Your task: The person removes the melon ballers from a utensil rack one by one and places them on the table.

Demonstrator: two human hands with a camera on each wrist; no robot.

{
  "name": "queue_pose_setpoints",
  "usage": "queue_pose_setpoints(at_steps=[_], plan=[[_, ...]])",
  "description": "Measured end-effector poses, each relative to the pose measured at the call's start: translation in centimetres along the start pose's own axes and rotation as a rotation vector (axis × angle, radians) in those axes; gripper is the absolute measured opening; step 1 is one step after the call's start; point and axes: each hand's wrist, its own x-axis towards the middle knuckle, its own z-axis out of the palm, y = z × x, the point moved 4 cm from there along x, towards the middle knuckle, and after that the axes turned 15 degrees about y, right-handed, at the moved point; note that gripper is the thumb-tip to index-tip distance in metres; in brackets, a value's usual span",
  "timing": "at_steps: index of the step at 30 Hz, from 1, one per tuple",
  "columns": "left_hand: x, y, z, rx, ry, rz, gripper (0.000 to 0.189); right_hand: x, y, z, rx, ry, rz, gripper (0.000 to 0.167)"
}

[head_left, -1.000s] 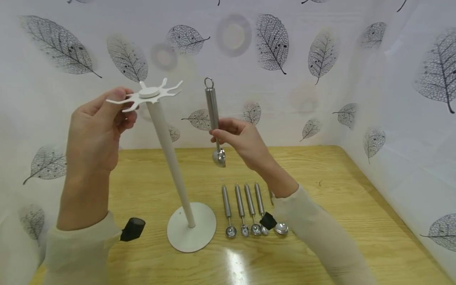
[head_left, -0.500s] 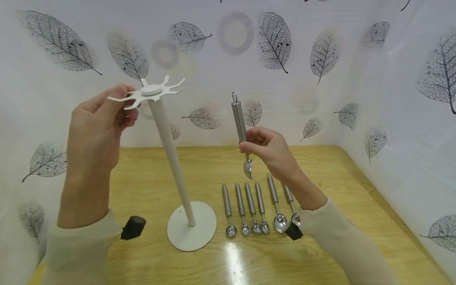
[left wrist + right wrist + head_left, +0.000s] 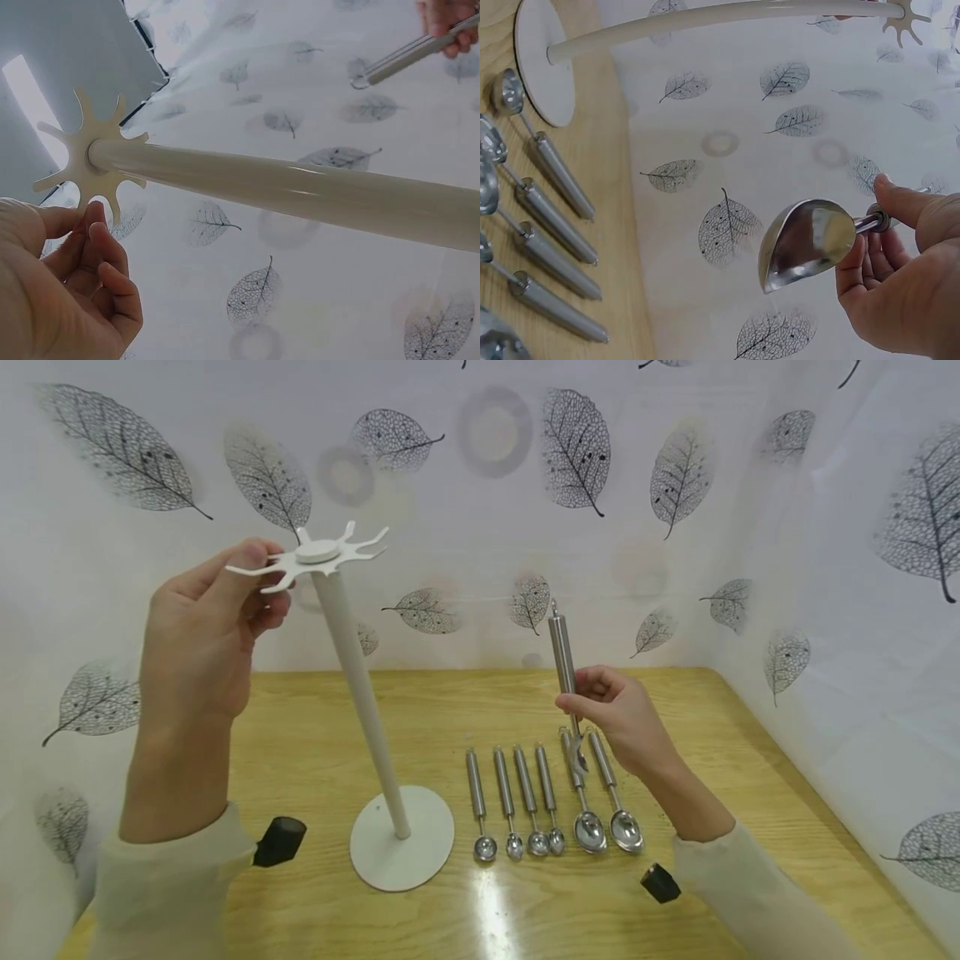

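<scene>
A white stand [image 3: 367, 710] rises from a round base, topped by a flat ring of hook-like prongs. At its top my left hand [image 3: 206, 643] pinches one prong between thumb and fingers; the left wrist view shows the same grip [image 3: 82, 217] from below. My right hand [image 3: 630, 718] holds a metal scoop [image 3: 562, 652] by its handle, ring end up and bowl down, to the right of the stand. In the right wrist view the scoop's bowl [image 3: 806, 244] is shiny and hollow with a pointed lip. In the head view it overlaps a larger scoop lying on the table.
Several small metal scoops [image 3: 476, 785] lie in a row on the wooden table [image 3: 315, 743], right of the stand's base [image 3: 375, 860]. Two bigger scoops [image 3: 626, 831] lie at the row's right end. A leaf-print curtain [image 3: 465, 527] encloses the back and sides.
My right hand has carried the scoop rightward and down, away from the stand's top and over the larger scoops. The left hand keeps its place on the prong.
</scene>
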Motion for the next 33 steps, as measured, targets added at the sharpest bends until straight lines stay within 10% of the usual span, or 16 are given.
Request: queue_pose_setpoints(at_steps=[33], plan=[[-0.1, 0.2, -0.1, 0.035, -0.011, 0.028, 0.022, -2.4, 8.1, -10.1, -0.417, 0.066, 0.227, 0.050]])
